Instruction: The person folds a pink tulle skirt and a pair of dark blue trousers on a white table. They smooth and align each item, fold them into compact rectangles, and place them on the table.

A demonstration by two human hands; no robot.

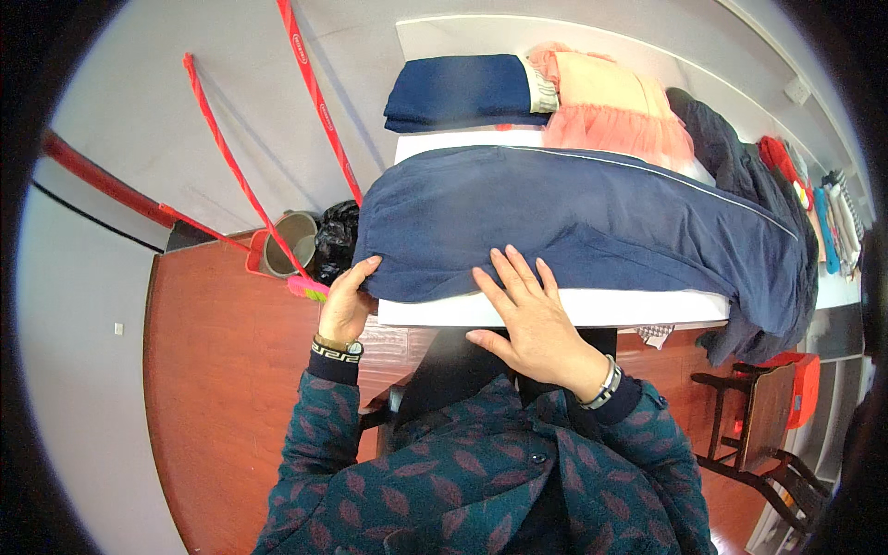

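Dark blue trousers (485,208) with thin white piping lie lengthwise across a white table (430,313), their right part hanging over the near edge. My left hand (348,298) grips the left end of the trousers at the table's corner, thumb on top, the other fingers hidden underneath. My right hand (538,326) rests with spread fingertips on the near edge of the cloth and holds nothing. Behind the trousers lie a folded dark blue garment (458,87) with a pale ribbed band and a peach garment with pink tulle (617,104).
Dark clothing (721,146) and several coloured garments (836,222) lie farther right on the table. Left of it stand a bucket (291,243), a black plastic bag (336,239) and red-wrapped poles (243,180). A wooden chair (766,416) stands at the lower right.
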